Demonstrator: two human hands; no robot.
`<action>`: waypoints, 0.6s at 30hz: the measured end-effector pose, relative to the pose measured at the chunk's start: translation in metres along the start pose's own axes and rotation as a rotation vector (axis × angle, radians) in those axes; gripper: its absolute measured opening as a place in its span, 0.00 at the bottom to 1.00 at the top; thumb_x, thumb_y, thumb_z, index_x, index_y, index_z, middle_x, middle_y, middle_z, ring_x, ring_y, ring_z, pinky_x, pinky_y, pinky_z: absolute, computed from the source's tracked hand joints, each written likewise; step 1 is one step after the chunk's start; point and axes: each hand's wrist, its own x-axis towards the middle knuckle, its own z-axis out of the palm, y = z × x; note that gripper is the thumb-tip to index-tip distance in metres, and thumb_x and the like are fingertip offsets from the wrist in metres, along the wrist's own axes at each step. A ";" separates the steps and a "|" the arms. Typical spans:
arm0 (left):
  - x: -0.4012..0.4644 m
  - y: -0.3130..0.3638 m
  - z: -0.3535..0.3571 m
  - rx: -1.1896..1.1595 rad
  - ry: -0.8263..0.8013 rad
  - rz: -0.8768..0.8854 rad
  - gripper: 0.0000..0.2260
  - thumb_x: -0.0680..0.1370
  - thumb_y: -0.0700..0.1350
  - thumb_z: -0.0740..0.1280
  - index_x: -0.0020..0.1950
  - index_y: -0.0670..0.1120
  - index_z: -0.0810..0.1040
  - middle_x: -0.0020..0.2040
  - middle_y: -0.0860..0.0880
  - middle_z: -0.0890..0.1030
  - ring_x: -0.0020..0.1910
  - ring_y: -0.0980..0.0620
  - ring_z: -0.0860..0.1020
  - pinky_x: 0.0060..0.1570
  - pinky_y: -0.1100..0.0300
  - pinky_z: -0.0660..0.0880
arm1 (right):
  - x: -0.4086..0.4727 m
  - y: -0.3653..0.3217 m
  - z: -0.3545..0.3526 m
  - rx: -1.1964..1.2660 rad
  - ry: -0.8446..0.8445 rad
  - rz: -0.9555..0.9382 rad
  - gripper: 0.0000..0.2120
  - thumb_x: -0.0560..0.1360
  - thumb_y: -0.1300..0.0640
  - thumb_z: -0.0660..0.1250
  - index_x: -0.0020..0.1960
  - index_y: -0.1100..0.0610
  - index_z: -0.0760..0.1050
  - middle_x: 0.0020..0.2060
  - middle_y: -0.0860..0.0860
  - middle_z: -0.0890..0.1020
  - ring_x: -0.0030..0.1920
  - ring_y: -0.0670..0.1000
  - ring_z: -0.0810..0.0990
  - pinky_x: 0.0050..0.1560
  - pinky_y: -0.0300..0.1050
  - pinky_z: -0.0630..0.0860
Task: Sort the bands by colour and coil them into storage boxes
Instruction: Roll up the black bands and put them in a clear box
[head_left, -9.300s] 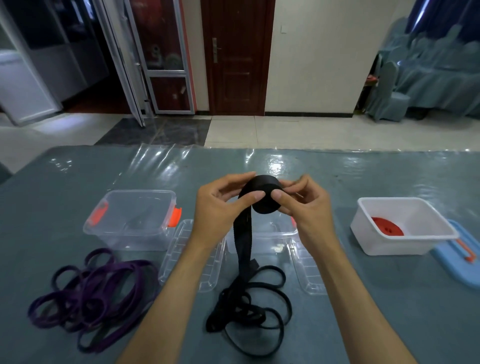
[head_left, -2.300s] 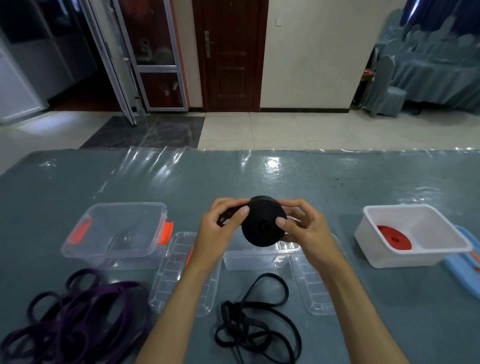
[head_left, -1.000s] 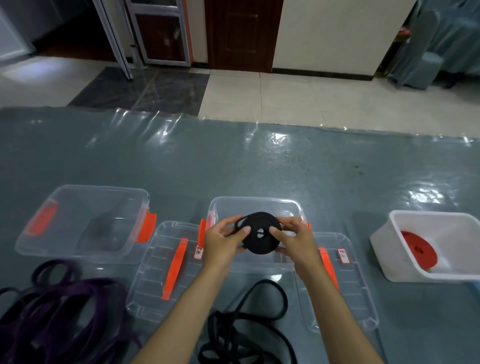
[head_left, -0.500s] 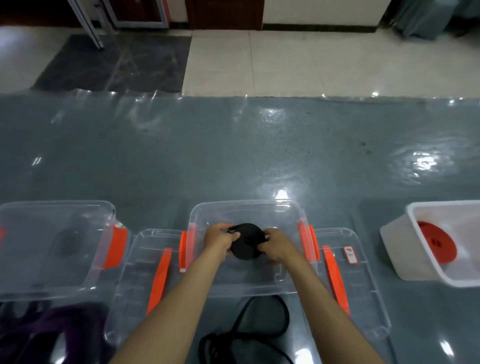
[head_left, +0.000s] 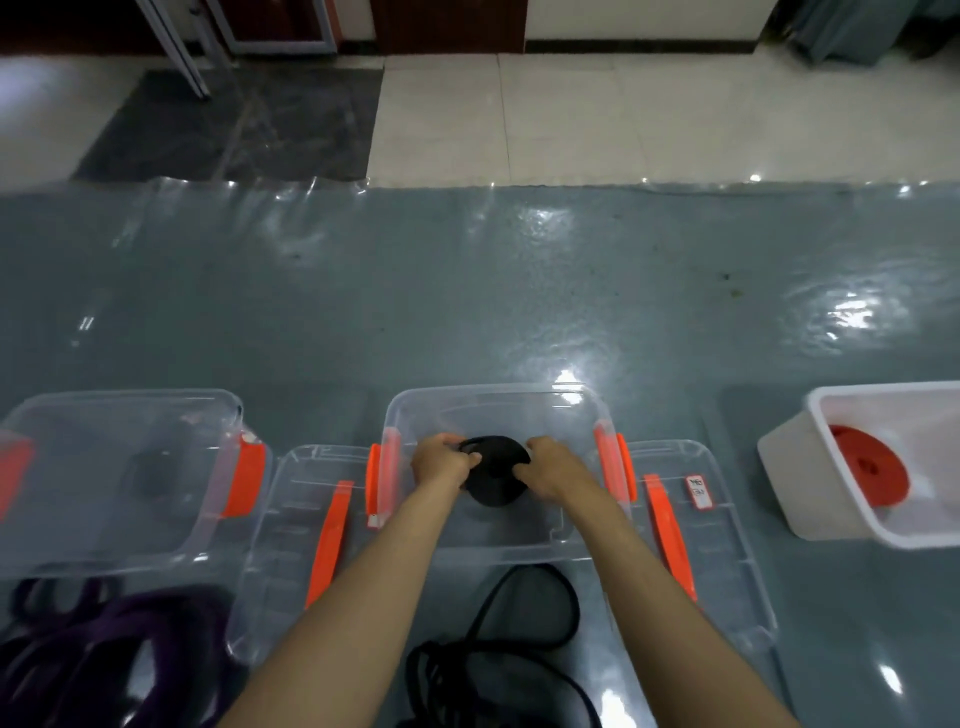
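Observation:
A tightly coiled black band (head_left: 494, 474) sits low inside the middle clear storage box (head_left: 493, 402). My left hand (head_left: 441, 461) grips its left side and my right hand (head_left: 549, 467) grips its right side, fingers curled round the roll. Loose black bands (head_left: 524, 613) lie on the table in front of that box, between my forearms. A pile of purple bands (head_left: 104, 654) lies at the near left. A coiled red band (head_left: 867, 470) rests in the white box (head_left: 789, 462) at the right.
An empty clear box with orange latches (head_left: 124, 410) stands at the left. Two clear lids (head_left: 311, 525) (head_left: 711, 545) with orange clips lie flat on either side of the middle box. The grey, plastic-covered table (head_left: 467, 291) stretches away behind the boxes.
Both hands have carried the black coil from chest height down into the middle clear box. The view has tilted further down over the table.

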 end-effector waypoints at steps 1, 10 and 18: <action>-0.006 0.003 -0.002 0.101 -0.007 0.047 0.19 0.76 0.35 0.77 0.66 0.38 0.80 0.63 0.37 0.83 0.63 0.38 0.81 0.63 0.45 0.79 | -0.008 -0.001 -0.004 -0.015 0.021 -0.031 0.21 0.81 0.57 0.66 0.73 0.63 0.73 0.68 0.63 0.79 0.68 0.62 0.78 0.66 0.52 0.76; -0.113 -0.016 -0.052 0.422 0.076 0.763 0.18 0.82 0.42 0.70 0.71 0.48 0.76 0.53 0.50 0.83 0.51 0.48 0.82 0.54 0.54 0.79 | -0.147 0.052 0.011 0.462 0.705 -0.599 0.08 0.84 0.57 0.66 0.60 0.50 0.82 0.49 0.42 0.86 0.49 0.45 0.85 0.52 0.36 0.79; -0.192 -0.116 -0.087 0.360 -0.131 0.992 0.16 0.83 0.54 0.66 0.69 0.70 0.72 0.47 0.60 0.80 0.46 0.58 0.81 0.50 0.62 0.79 | -0.158 0.128 0.095 0.535 0.512 -0.297 0.10 0.82 0.58 0.68 0.55 0.42 0.78 0.31 0.51 0.83 0.32 0.53 0.83 0.41 0.57 0.82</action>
